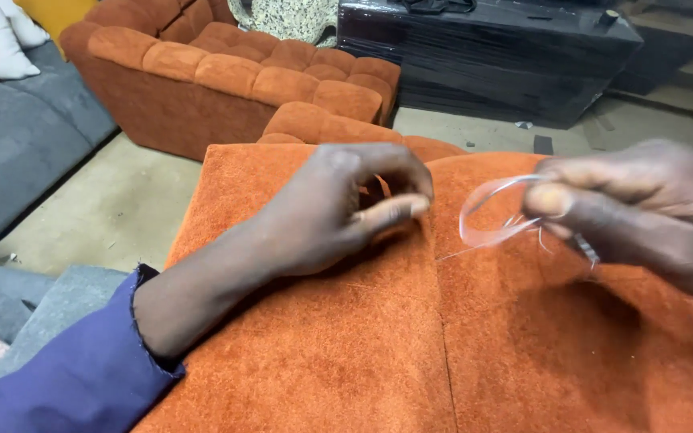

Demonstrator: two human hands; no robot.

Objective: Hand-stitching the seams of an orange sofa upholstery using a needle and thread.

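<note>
Both hands (pixel 475 212) rest on cushion (pixel 378 353); sofa (pixel 234 72) behind.

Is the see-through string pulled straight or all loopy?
Loopy. The thread curls in a round loop beside the right hand, above the orange fabric.

A matt, short-napped orange cloth is seen on the cushion (pixel 346 353), with a stitched seam (pixel 441 321) run through it. Beyond the cushion, the same plush fabric is worn by the tufted sofa (pixel 234 72). Behind that sofa, a black block (pixel 483 56) is wrapped in glossy plastic film. Clear, shiny thread (pixel 483 216) is looped above the seam.
</note>
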